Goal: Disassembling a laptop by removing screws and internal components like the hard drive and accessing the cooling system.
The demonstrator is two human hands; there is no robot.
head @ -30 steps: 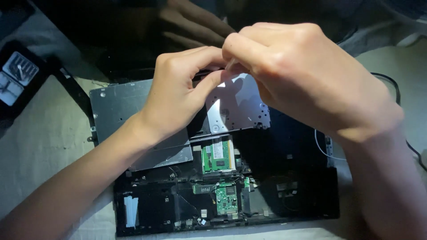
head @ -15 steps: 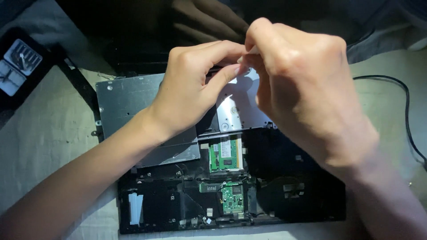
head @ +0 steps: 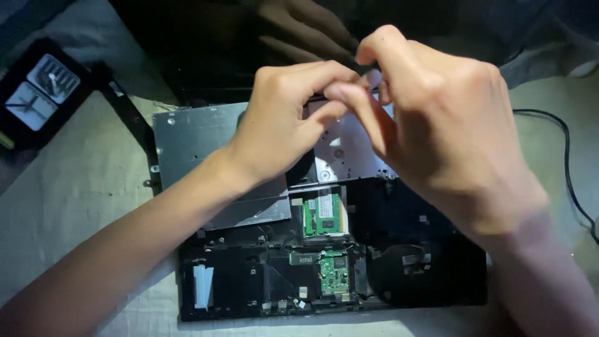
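Observation:
An opened black laptop base (head: 224, 274) lies bottom side up on a pale cloth, with green circuit boards (head: 322, 215) showing in the middle and a grey metal plate (head: 193, 140) at its upper left. My left hand (head: 281, 125) and my right hand (head: 443, 125) meet above the laptop's far edge, fingertips pinched together around something small and dark that I cannot make out. Both hands hover over a bright metal drive cover (head: 349, 153). The pinched item is hidden by the fingers.
A black tray (head: 34, 93) with small parts sits at the upper left. A black cable (head: 571, 168) curves along the right side. Another person's hand (head: 299, 31) rests in the dark at the top.
The view has shifted, so the laptop sits slightly more to the right and lower. Both hands stay pinched together, with the right hand's fingers raised a little higher.

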